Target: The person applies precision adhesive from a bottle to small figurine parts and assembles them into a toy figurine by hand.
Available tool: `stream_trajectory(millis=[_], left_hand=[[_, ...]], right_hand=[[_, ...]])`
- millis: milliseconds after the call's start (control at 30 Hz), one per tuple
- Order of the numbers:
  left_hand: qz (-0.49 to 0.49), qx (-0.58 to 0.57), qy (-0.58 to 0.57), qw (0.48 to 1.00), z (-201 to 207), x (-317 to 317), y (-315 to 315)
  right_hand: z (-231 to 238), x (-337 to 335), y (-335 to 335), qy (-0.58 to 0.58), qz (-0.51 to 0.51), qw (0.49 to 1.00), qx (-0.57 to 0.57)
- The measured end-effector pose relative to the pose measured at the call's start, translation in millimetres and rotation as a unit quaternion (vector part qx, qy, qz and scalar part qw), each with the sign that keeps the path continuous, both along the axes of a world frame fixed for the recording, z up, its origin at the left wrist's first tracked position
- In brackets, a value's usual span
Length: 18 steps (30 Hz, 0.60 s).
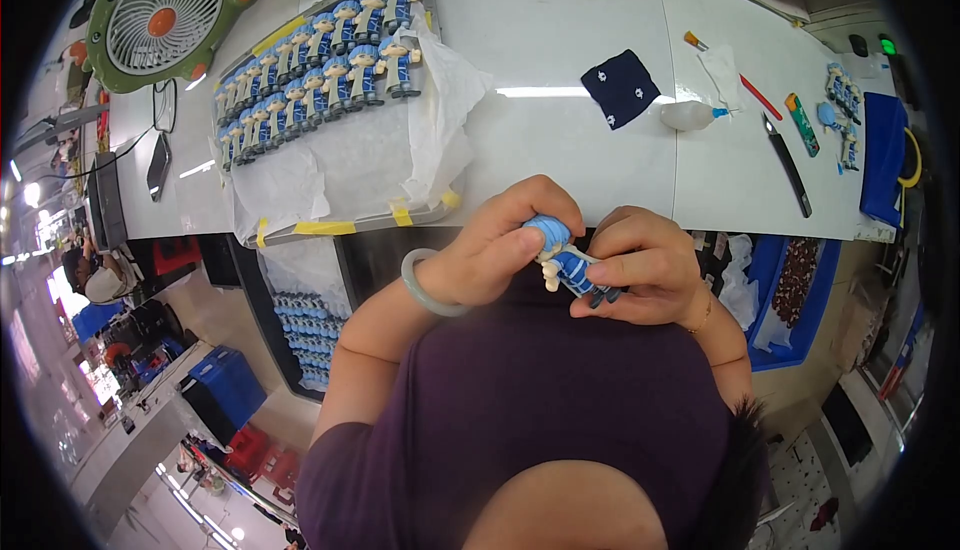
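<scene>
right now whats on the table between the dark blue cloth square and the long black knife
In the head view, a clear squeeze bottle with a blue tip lies on its side between the dark blue cloth square and the long black knife, on the white table.

Long white worktable (560, 140) runs across the top, with a glare strip from overhead lighting near its middle. Green desk fan (165, 15) sits at its far left corner. Pale tiled floor (800, 470) shows lower right.

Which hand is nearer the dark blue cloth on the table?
Right. The right hand sits almost directly below the dark blue cloth, gripping the figurine by its legs. The left hand holds the figurine's head, further to the left of the cloth.
</scene>
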<state>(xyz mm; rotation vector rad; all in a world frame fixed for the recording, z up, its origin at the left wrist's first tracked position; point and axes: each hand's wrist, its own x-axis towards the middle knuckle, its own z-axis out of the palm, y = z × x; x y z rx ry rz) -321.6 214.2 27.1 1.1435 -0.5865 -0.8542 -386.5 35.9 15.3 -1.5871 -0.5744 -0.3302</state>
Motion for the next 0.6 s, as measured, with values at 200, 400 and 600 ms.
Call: stream_trajectory(millis=[200, 400, 600], left_hand=[[0.031, 0.039, 0.041, 0.998, 0.0, -2.0, -4.2], [-0.050, -0.134, 0.305, 0.942, -12.0, -1.9, -7.2], [-0.058, -0.178, 0.300, 0.935, -14.2, -7.0, -9.5]], right_hand=[[2.0, 2.0, -2.7, 0.001, 0.001, 1.000, -0.024], [-22.0, -8.8, -31.4, -0.113, -0.279, 0.953, -0.010], [-25.9, 13.5, -64.2, 0.126, -0.436, 0.890, -0.052]])
